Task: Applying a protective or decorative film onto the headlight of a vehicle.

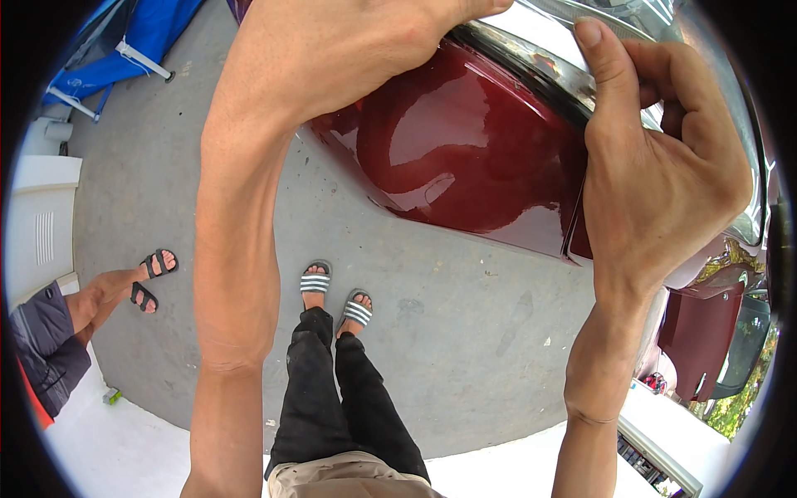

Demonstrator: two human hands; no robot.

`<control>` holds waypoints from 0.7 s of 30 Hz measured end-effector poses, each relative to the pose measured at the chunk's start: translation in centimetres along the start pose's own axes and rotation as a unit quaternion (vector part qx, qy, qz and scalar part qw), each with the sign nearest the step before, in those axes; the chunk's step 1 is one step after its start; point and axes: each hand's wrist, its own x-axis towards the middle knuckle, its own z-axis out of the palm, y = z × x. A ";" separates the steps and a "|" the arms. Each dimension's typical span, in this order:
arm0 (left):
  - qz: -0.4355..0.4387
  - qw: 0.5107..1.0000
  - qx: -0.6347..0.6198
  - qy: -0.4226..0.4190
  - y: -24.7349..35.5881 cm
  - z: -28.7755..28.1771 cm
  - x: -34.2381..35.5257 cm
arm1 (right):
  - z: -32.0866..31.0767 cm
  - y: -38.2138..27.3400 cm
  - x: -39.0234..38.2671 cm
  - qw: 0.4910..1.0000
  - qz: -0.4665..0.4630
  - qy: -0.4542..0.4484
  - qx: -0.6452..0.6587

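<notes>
At the top centre, my left hand (374,41) reaches over the edge of a glossy dark red car body panel (465,158); its fingertips mostly leave the view. My right hand (664,166) is closed at the upper right, thumb raised and fingers curled, beside the black trim (506,65) and the shiny, clear edge (548,25) above the panel. What its fingertips hold, if anything, I cannot make out.
Below are my legs and striped sandals (314,278) on grey concrete (448,349). Another person's legs (91,307) show at left, near a white wall (41,191) and a blue folded structure (133,33). A second maroon vehicle (697,340) stands at right.
</notes>
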 end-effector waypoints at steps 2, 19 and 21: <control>0.004 1.000 0.007 -0.004 -0.1 0.0 0.0 | 0.3 -0.1 -0.3 1.000 0.017 0.007 0.005; -0.017 0.998 -0.054 -0.018 -0.9 0.3 0.5 | 0.4 2.2 0.2 0.997 -0.042 -0.057 -0.025; -0.012 0.999 -0.035 -0.020 -0.8 -0.1 0.7 | 0.7 1.9 0.1 0.998 -0.011 -0.044 -0.037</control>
